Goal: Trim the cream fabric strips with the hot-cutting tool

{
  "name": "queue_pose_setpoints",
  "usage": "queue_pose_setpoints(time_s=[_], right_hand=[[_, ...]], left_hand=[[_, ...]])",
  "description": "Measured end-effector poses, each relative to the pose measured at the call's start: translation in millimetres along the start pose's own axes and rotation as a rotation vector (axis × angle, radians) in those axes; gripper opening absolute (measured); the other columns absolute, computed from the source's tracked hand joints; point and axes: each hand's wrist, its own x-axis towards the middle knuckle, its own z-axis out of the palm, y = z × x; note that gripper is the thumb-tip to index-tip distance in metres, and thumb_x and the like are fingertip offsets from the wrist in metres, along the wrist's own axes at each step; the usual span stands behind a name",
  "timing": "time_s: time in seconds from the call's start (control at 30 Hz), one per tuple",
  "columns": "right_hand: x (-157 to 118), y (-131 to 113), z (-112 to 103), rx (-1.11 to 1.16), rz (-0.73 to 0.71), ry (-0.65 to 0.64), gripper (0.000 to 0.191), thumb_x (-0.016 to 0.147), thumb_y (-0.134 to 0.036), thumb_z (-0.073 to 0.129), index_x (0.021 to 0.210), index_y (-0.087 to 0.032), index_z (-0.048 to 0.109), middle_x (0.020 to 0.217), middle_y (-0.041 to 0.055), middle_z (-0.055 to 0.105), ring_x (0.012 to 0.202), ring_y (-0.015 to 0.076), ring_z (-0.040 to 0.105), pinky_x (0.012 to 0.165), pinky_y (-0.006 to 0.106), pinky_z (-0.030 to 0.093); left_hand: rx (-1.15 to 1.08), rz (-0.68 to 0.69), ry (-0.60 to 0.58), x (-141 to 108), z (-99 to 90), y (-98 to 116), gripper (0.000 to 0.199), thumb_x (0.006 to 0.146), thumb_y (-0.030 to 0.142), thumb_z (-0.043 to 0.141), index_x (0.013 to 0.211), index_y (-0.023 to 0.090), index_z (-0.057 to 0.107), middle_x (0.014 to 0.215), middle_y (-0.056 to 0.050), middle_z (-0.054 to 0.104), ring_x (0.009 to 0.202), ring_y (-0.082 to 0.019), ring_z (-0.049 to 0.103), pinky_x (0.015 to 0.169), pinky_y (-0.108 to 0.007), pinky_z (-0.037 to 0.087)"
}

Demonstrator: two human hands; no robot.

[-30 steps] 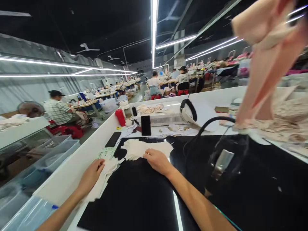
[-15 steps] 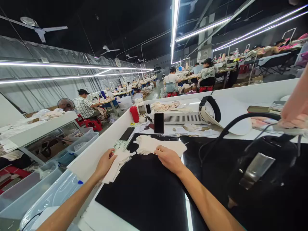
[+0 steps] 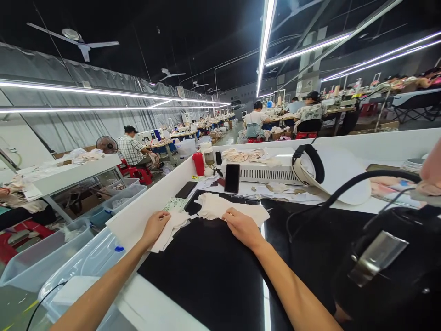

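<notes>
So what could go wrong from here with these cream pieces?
The left stack has uneven edges, so a tug from the left hand might spread its layers further. The right hand is at the near edge of the far stack; a careless drag could skew it. The upright phone stands just beyond that stack and could tip if bumped.

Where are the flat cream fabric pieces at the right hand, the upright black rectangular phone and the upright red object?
Flat cream fabric pieces (image 3: pixel 216 206): head view, upper surface.
Upright black rectangular phone (image 3: pixel 232 178): head view, screen.
Upright red object (image 3: pixel 198 163): head view, front side.
</notes>
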Motion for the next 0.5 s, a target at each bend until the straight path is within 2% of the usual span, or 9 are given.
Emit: queue_pose_setpoints(time_s=[0.13,0.5], right_hand=[[0.4,1.5,-1.3,0.017,0.010,0.004,0.031,0.102,-0.010,0.046,0.113,-0.024,0.071,0.121,0.0055,0.072,0.100,0.0171,0.071,0.074,0.024,0.048],[-2.8,3.8,4.1,0.072,-0.009,0.033,0.031,0.102,-0.013,0.044,0.111,-0.024,0.071,0.120,0.0051,0.071,0.098,0.0179,0.071,0.077,0.025,0.049]], left_hand=[[-0.071,-0.001,0.030,-7.9,-6.4,8.0,0.033,0.101,0.039,0.067,0.125,0.016,0.065,0.126,-0.009,0.067,0.109,-0.026,0.068,0.093,-0.047,0.059],[-0.295,-0.027,0.019,-37.3,-19.0,30.1,0.033,0.102,0.039,0.066,0.125,0.016,0.064,0.122,-0.009,0.067,0.103,-0.024,0.069,0.088,-0.043,0.061]])
